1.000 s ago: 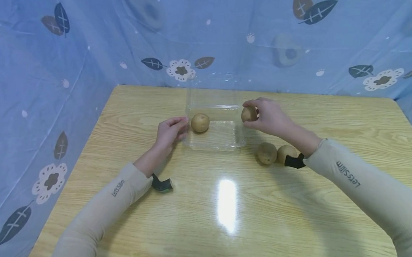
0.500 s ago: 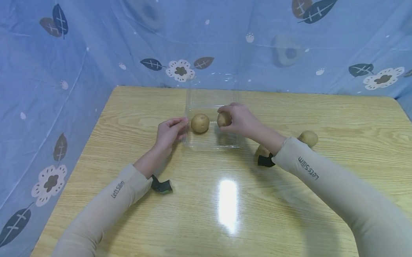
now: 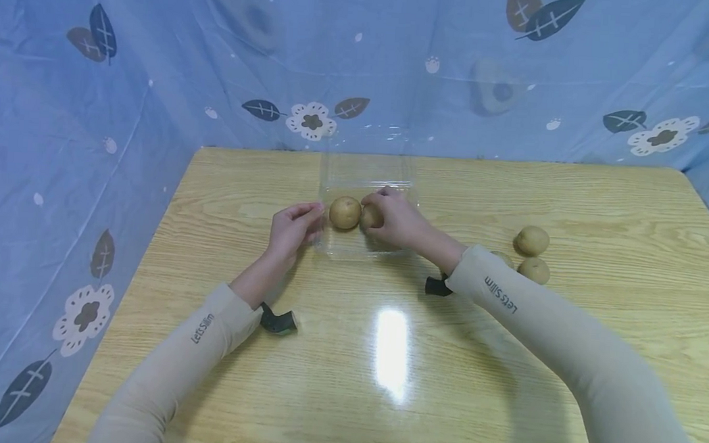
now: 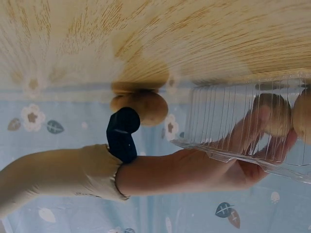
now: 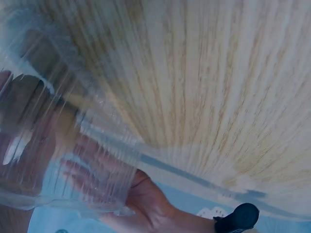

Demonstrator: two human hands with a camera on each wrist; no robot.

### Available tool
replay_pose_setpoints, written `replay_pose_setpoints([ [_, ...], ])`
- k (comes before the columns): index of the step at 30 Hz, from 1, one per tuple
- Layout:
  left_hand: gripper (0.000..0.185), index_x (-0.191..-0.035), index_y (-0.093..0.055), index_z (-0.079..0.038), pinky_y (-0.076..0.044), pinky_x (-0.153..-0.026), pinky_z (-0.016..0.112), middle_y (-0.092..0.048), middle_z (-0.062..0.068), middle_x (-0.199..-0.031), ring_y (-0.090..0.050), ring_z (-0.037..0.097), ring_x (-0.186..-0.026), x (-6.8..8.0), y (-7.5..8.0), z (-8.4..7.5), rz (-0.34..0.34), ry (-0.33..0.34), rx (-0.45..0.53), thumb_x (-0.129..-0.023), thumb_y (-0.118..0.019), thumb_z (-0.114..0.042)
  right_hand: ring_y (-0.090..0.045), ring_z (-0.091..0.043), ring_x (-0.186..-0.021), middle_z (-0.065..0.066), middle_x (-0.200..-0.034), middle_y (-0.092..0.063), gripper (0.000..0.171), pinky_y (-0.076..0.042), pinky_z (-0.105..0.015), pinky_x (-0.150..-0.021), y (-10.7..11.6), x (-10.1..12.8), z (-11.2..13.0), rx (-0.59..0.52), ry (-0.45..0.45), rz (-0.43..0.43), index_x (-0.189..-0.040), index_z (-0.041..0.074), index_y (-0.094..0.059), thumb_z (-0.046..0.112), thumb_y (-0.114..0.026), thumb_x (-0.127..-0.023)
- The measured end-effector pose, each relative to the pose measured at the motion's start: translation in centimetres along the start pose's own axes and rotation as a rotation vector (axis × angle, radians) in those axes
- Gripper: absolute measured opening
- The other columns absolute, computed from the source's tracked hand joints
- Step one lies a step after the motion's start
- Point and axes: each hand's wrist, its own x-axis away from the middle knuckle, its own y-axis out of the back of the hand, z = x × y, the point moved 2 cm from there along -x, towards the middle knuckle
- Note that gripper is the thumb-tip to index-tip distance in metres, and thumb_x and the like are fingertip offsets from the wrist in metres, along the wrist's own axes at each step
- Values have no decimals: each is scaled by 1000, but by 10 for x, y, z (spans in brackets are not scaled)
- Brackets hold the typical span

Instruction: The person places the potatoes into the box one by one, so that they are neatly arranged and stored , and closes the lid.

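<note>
A clear plastic container [image 3: 383, 245] stands open on the wooden table [image 3: 575, 194], its lid upright at the back. One potato [image 3: 345, 213] lies inside at the left. My right hand [image 3: 385, 218] reaches into the container and grips a second potato [image 3: 369, 217], which is right beside the first. My left hand [image 3: 303, 223] holds the container's left rim with curled fingers. In the left wrist view the right hand [image 4: 252, 145] and its potato [image 4: 273, 114] show through the ribbed container wall [image 4: 218, 121]. The right wrist view shows the left hand [image 5: 141, 194] blurred behind the plastic [image 5: 73, 145].
Two loose potatoes [image 3: 532, 240] [image 3: 535, 270] lie on the table to the right, and a third [image 3: 502, 257] is partly hidden behind my right sleeve. A blue patterned sheet [image 3: 94, 97] closes off the back and left sides.
My right hand has carried the potato left from the container's right edge and lowered it inside, next to the first potato. The left hand has stayed on the rim.
</note>
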Motion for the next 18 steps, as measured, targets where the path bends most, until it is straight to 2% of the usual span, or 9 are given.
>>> replay_pose_setpoints([
  [10, 28, -111, -60, -5, -55, -76, 23, -62, -4, -94, -61, 12, -90, 0, -1, 0, -9, -1, 12, -86, -63, -19, -51, -34, -106, -22, -122, -49, 53, -51, -44, -86, -7, -2, 0, -60, -55, -38, -118, 3, -55, 11, -75, -70],
  [18, 29, -112, -59, -6, -55, -79, 24, -62, -2, -95, -62, 13, -90, -2, -1, 2, -7, 1, 5, -87, -63, -20, -49, -33, -108, -18, -120, -52, 52, -48, -43, -90, -11, -3, -1, -100, -77, -64, -116, 3, -56, 7, -76, -68],
])
